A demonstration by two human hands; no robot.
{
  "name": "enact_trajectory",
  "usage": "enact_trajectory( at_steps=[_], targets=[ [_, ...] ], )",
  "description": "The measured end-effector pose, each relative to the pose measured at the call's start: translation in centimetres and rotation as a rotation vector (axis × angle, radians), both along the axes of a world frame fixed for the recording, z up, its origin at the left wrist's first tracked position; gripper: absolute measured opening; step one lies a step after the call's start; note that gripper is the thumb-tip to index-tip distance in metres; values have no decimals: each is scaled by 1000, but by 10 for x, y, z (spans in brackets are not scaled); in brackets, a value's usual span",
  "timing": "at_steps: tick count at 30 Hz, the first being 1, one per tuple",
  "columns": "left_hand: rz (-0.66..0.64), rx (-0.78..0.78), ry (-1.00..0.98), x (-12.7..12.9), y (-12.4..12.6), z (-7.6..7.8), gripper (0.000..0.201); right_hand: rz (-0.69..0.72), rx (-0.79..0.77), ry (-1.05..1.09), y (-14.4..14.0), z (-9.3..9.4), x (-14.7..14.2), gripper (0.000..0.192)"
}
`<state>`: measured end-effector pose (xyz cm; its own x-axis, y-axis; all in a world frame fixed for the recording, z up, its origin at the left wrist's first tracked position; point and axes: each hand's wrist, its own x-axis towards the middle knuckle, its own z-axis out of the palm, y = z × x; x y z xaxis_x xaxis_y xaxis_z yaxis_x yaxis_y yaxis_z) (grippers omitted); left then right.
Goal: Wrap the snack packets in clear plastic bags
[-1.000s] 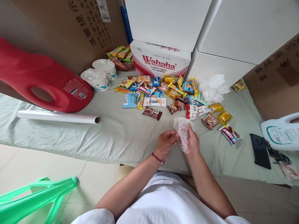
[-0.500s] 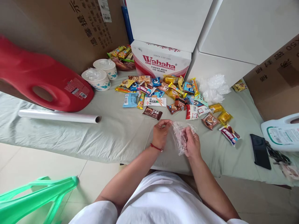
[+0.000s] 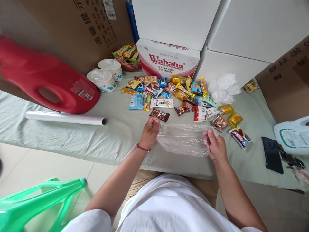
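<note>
The left hand [image 3: 150, 132] and right hand [image 3: 215, 145] are each pinching one end of a thin transparent plastic bag [image 3: 182, 139], crumpled between them a second ago, now pulled flat and wide. It is hanging above the pale green sheet's [image 3: 116, 135] front edge, wrinkled, near the brown snack packet [image 3: 159, 114].

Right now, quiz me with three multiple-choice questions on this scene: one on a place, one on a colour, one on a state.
1. Where is the phone? A right of the snacks B on the red jug C inside a cup
2. What colour is the wrist band? A blue B red C green
3. How is the plastic bag? A balled up B stretched between both hands C lying untouched

Answers: 1 A, it lies at the right beyond the snacks. 2 B, red on the left hand. 3 B, the right hand grips the other end.
</note>
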<state>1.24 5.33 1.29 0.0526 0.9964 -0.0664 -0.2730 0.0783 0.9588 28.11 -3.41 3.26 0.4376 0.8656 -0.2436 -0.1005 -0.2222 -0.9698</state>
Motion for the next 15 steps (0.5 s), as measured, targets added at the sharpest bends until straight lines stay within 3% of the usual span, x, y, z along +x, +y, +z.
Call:
enact_trajectory(
  at_steps=[4, 6, 8, 9, 11, 13, 15],
  targets=[
    [-71, 99, 283, -15, 11, -9, 33, 258, -76, -434, 15, 2, 33, 43],
    [-43, 140, 369, -17, 11, -12, 31, 260, 2, -786, 28, 12, 41, 34],
    [-5, 188, 444, -14, 7, -13, 27, 167, 154, -1034, 40, 27, 32, 26],
    [24, 220, 484, -12, 3, -12, 25, 154, 228, -1060, 45, 33, 21, 24],
    [88, 305, 556, -6, -6, -7, 22, 301, 317, -925, 51, 40, -11, 23],
    [114, 398, 594, -1, -17, -1, 21, 560, 330, -681, 55, 35, -47, 25],
    [103, 452, 586, 2, -26, 4, 22, 667, 363, -546, 56, 21, -77, 20]
  ],
)
